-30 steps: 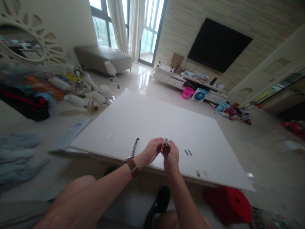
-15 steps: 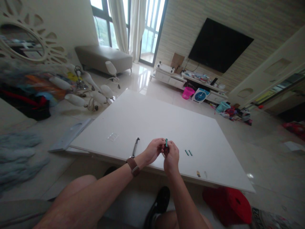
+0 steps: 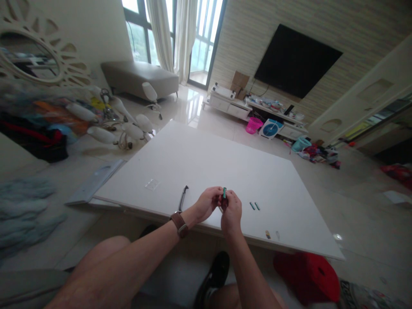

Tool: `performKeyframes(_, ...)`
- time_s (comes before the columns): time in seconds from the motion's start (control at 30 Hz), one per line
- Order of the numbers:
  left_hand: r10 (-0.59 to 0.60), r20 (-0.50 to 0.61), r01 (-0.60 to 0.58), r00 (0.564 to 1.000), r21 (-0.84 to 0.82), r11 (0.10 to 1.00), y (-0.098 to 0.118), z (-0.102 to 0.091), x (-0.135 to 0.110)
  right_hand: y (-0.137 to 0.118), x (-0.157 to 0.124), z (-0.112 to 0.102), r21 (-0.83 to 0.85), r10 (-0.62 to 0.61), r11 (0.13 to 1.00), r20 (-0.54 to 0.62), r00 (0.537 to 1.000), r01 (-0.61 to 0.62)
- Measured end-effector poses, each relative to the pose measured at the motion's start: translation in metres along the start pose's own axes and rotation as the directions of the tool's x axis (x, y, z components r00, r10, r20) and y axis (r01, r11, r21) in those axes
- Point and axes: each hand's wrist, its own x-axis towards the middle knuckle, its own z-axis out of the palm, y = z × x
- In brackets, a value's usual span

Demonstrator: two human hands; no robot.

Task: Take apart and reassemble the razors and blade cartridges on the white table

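Note:
My left hand and my right hand meet above the near edge of the white tabletop. Both are closed, and their fingertips pinch a small green-and-black razor cartridge between them. The fingers cover part of it. To the left of my left wrist lies a dark razor handle. Two more razor cartridges, one beside the other, lie right of my right hand. A clear plastic tray rests farther left on the table.
Close to the near right edge are a small yellow-and-dark piece and a clear scrap. A red stool-like object stands below that edge. Left of the table, a lamp with several white shades is on the floor.
Almost nothing differs. The razor cartridge has shifted very slightly between my fingertips, while both hands stay in place.

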Motion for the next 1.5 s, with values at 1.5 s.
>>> performKeyframes(1.5,-0.013,0.032,0.014,0.999,-0.051,0.999,0.010,0.002,-0.006,-0.009,0.000,0.001,0.035,0.032,0.999,0.093,0.995,-0.035)
